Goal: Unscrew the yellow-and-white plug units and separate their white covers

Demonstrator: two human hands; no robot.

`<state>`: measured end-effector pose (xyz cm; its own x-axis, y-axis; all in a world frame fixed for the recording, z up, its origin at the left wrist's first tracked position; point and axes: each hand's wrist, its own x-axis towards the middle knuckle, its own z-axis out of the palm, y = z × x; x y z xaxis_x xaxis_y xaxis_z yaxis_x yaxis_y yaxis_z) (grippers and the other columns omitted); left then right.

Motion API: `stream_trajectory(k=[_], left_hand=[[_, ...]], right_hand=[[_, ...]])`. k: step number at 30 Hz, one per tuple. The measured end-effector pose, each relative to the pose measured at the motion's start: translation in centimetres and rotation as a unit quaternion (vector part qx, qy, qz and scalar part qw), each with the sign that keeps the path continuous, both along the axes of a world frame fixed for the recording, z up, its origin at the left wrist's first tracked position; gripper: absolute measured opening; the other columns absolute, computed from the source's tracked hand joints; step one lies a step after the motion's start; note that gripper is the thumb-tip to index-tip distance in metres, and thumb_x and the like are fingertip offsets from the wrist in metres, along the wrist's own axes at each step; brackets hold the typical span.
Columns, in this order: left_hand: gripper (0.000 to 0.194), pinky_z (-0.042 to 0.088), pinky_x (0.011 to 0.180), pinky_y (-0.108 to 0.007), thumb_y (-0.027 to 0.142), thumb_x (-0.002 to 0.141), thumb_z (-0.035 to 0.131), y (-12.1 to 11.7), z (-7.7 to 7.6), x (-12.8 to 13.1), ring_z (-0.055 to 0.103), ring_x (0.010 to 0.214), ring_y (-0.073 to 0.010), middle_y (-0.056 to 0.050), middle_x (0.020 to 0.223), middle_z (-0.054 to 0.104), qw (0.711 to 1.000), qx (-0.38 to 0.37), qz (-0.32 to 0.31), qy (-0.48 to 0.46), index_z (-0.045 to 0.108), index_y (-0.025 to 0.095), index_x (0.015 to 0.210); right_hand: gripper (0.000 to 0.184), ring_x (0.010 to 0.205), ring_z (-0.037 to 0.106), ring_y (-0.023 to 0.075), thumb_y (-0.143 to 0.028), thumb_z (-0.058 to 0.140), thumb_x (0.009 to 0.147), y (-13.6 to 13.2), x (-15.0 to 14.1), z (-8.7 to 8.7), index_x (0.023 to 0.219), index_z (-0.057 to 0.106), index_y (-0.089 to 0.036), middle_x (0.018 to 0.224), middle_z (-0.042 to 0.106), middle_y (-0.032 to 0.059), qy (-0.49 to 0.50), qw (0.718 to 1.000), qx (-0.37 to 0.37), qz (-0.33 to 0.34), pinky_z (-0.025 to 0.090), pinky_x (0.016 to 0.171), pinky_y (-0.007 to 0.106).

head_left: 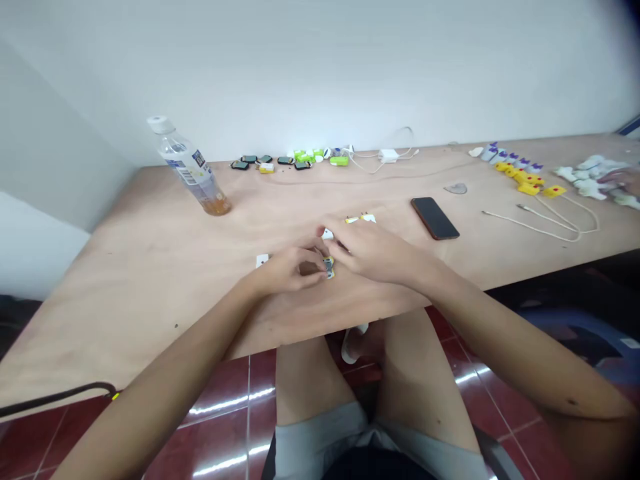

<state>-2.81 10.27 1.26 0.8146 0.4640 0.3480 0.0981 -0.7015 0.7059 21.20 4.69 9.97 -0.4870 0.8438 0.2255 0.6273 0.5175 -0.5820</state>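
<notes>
My left hand is closed in a pinch on a small yellow-edged part with a grey face, low over the wooden table. Close against it, my right hand has its thumb and fingers closed round a small white piece. The exact contact of the fingertips is partly hidden. A white flat piece lies just beyond my left wrist. Behind my right hand are a white-and-yellow piece and a smaller yellow-edged piece, partly covered by the hand.
A tilted-looking drink bottle stands at the left. Small dark devices and green pieces line the wall beside a white charger. To the right are a phone, yellow pieces, and white cables.
</notes>
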Motion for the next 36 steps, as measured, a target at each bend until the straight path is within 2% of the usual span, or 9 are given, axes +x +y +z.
stream_trajectory(k=[7,11,14,20,23,25,28,31,36], left_hand=[[0.014,0.064,0.106,-0.044,0.028,0.101,0.081,0.1,-0.2,0.0,0.078,0.118,-0.0300,-0.013,0.127,0.080,1.000,0.013,0.011,0.004,0.086,0.022,0.111],[0.011,0.063,0.107,-0.041,0.028,0.102,0.078,-0.1,-0.1,0.1,0.076,0.120,-0.0289,-0.012,0.131,0.078,1.000,0.016,0.008,0.003,0.085,0.021,0.108],[0.011,0.061,0.112,-0.045,0.029,0.102,0.077,-0.3,0.0,0.2,0.073,0.125,-0.0307,-0.013,0.134,0.074,0.999,0.029,0.013,0.000,0.083,0.020,0.106],[0.014,0.057,0.117,-0.048,0.033,0.103,0.075,-0.6,0.1,0.5,0.069,0.127,-0.0315,-0.014,0.132,0.071,0.999,0.023,0.032,-0.008,0.081,0.020,0.106],[0.013,0.059,0.110,-0.041,0.031,0.104,0.073,-0.6,0.0,0.5,0.073,0.119,-0.0274,-0.011,0.125,0.073,1.000,0.006,0.024,0.003,0.079,0.020,0.103],[0.012,0.060,0.104,-0.038,0.030,0.104,0.073,-0.5,-0.1,0.5,0.074,0.111,-0.0250,-0.010,0.120,0.073,1.000,0.001,0.017,0.018,0.078,0.019,0.101],[0.010,0.060,0.102,-0.037,0.028,0.103,0.073,-0.5,-0.3,0.5,0.074,0.111,-0.0247,-0.010,0.121,0.074,1.000,0.001,0.016,0.023,0.078,0.019,0.100],[0.008,0.059,0.109,-0.040,0.027,0.102,0.074,-0.5,-0.2,0.5,0.074,0.117,-0.0265,-0.011,0.124,0.075,1.000,0.005,0.022,0.014,0.078,0.020,0.100],[0.008,0.060,0.108,-0.041,0.027,0.101,0.075,-0.6,0.1,0.6,0.075,0.115,-0.0264,-0.011,0.124,0.074,1.000,-0.005,0.019,0.005,0.079,0.020,0.099]], right_hand=[[0.010,0.073,0.056,0.0202,-0.016,0.069,0.102,-0.3,0.4,0.2,0.097,0.069,-0.026,0.086,0.072,0.0018,-0.021,0.997,-0.010,0.080,0.033,0.069,0.035],[0.015,0.082,0.062,0.0212,-0.024,0.074,0.105,-0.6,0.3,0.2,0.090,0.071,-0.023,0.091,0.073,0.0026,0.030,0.998,0.006,0.054,0.040,0.076,0.036],[0.019,0.086,0.061,0.0205,-0.029,0.067,0.113,-1.6,0.3,-0.3,0.095,0.070,-0.023,0.093,0.070,0.0026,0.099,0.992,0.069,0.029,0.044,0.081,0.037],[0.024,0.095,0.062,0.0238,-0.026,0.050,0.119,-4.4,0.5,-4.6,0.099,0.062,-0.023,0.103,0.064,0.0080,0.085,0.982,0.169,0.013,0.052,0.088,0.040],[0.018,0.103,0.064,0.0292,-0.024,0.051,0.118,-4.8,0.6,-7.3,0.119,0.068,-0.021,0.112,0.070,0.0129,0.006,0.984,0.173,-0.031,0.056,0.093,0.046],[0.025,0.115,0.064,0.0337,-0.023,0.055,0.116,-4.8,0.6,-8.7,0.138,0.066,-0.020,0.127,0.073,0.0166,-0.035,0.984,0.170,-0.039,0.056,0.103,0.052],[0.028,0.121,0.063,0.0354,-0.022,0.057,0.114,-4.6,0.5,-9.8,0.141,0.067,-0.019,0.131,0.073,0.0170,-0.040,0.985,0.161,-0.037,0.055,0.109,0.056],[0.022,0.114,0.066,0.0302,-0.023,0.054,0.116,-4.5,0.7,-9.4,0.130,0.071,-0.020,0.123,0.068,0.0149,0.045,0.988,0.135,-0.058,0.058,0.104,0.050],[0.017,0.099,0.067,0.0242,-0.028,0.057,0.116,-4.4,1.6,-6.4,0.112,0.073,-0.024,0.106,0.067,0.0080,0.162,0.971,0.151,-0.087,0.057,0.091,0.040]])
